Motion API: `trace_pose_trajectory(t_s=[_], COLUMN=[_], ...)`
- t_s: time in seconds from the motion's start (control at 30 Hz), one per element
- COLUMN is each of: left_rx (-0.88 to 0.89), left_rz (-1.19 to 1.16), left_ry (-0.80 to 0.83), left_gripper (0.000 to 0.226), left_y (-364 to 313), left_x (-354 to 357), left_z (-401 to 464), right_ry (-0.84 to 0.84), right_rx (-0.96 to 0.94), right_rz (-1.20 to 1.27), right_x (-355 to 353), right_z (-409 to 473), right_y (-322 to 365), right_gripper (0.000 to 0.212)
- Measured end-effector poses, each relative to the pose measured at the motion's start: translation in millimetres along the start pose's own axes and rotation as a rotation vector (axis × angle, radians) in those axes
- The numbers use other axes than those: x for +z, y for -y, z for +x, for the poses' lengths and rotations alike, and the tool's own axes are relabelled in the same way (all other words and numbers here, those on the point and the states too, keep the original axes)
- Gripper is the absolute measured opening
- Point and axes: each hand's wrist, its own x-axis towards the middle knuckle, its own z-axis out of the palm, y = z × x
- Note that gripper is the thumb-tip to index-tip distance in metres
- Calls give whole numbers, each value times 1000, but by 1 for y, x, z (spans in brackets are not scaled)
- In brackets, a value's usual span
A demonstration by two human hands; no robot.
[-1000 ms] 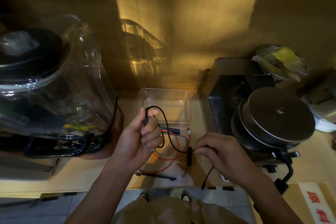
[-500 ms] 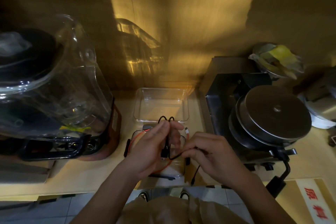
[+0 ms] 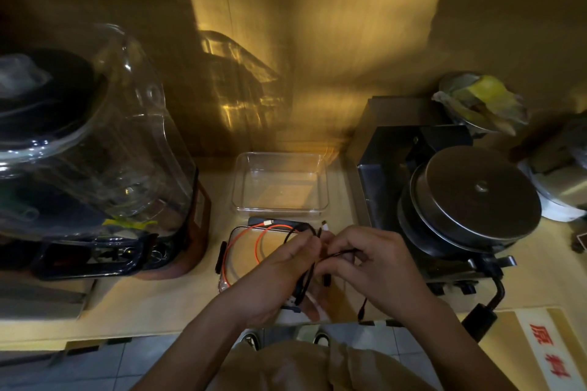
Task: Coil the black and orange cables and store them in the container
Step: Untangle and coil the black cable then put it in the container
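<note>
dim, amber-lit wooden counter (image 3: 152, 301), seen from above. nearest the camera, both hands meet over the counter's near edge. left hand (image 3: 279, 276) is closed around a gathered bundle of the black cable (image 3: 306, 279), loops running down through the palm. right hand (image 3: 374, 267), just to the right and touching the left fingertips, pinches a strand of the same cable between thumb and fingers; a loose tail with a plug hangs below it toward the counter edge.

vs. 0.5 s ago: hands sit closer together, and the small upright loops seen above the left fingers are drawn down into the bundle. vs. 1.0 s ago: left hand has dropped from a raised position and the wide loop between the hands has closed.

orange cable (image 3: 254, 238): thin, lying in loose round loops on a clear lid (image 3: 232, 267) under and just left of the left hand, white plug at its far end.

beyond it, the clear rectangular container (image 3: 279, 182) holds no cable. blender (image 3: 95, 149) far left, metal appliance (image 3: 460, 200) right.
</note>
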Motion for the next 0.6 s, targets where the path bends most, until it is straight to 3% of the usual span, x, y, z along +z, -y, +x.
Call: trace_pose_trajectory(t_s=[0.1, 0.23, 0.33, 0.6], left_rx=[-20, -35, -50, -40], left_rz=[26, -102, -177, -649], left_ry=[10, 59, 117, 311], left_gripper=[42, 31, 38, 38], left_y=[1, 2, 6, 11], left_x=[3, 1, -4, -12], left_z=[-1, -1, 0, -2], right_ry=[-22, -87, -132, -217], right_rx=[-15, 1, 2, 102], right_rz=[5, -31, -76, -108], right_x=[-2, -7, -10, -15], right_z=[0, 2, 3, 0], right_y=[-3, -7, -8, -12], right_gripper=[18, 16, 13, 13])
